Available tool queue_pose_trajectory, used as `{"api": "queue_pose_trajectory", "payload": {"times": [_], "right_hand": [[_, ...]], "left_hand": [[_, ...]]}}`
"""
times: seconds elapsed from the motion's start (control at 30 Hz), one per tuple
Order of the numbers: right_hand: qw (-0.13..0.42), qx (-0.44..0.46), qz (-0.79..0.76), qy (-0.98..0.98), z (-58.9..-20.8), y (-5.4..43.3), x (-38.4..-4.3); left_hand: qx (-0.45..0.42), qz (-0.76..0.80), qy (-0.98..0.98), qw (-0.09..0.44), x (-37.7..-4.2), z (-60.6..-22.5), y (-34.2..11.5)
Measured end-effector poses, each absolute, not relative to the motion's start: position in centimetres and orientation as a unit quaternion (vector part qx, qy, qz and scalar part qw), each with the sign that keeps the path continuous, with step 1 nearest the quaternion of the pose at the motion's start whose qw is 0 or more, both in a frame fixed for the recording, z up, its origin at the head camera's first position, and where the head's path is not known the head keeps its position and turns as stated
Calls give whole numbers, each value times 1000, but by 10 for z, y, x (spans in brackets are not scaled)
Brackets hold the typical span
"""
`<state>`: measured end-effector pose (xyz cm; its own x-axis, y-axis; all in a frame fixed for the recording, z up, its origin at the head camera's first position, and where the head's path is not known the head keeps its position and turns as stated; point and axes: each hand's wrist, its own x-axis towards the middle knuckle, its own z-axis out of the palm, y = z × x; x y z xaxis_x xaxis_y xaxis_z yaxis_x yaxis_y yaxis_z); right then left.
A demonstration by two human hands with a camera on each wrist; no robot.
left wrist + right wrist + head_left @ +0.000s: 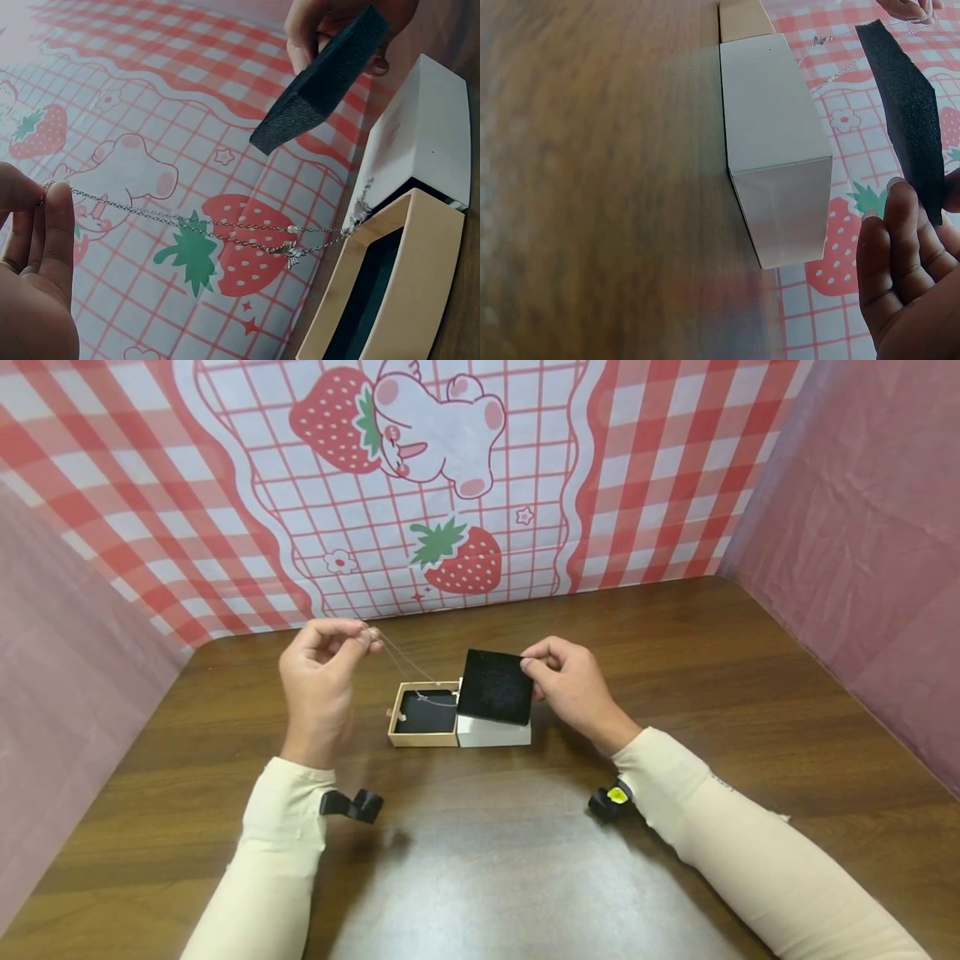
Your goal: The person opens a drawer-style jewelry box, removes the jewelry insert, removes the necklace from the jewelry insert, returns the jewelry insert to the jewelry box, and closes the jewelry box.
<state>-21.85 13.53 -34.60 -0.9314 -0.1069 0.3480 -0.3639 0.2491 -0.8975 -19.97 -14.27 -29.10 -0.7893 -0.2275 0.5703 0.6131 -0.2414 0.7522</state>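
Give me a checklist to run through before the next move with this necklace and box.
1. Necklace secured: ok; the left hand pinches the silver chain necklace.
2. Pad secured: ok; the right hand holds the black foam pad.
3. Drawer open: ok; the tan drawer sits open beside the white sleeve.
4. Necklace mounted on pad: not ok; they are apart.
5. Necklace clear of drawer rim: cannot tell.

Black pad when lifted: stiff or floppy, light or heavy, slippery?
The black pad is probably fairly stiff: held near one edge, it shows no obvious sag. Its grainy, foam-like sides suggest it's light for its size and may dent if pinched hard. That matte, rough texture likely makes it less slippery.
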Motion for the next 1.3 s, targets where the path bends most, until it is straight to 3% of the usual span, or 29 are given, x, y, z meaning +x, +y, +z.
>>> {"api": "queue_pose_trajectory", "payload": {"times": [1.3], "right_hand": [[106,151,584,-790,-348,135,-220]], "left_hand": [[-173,-812,-481,279,-196,-273,-164]]}}
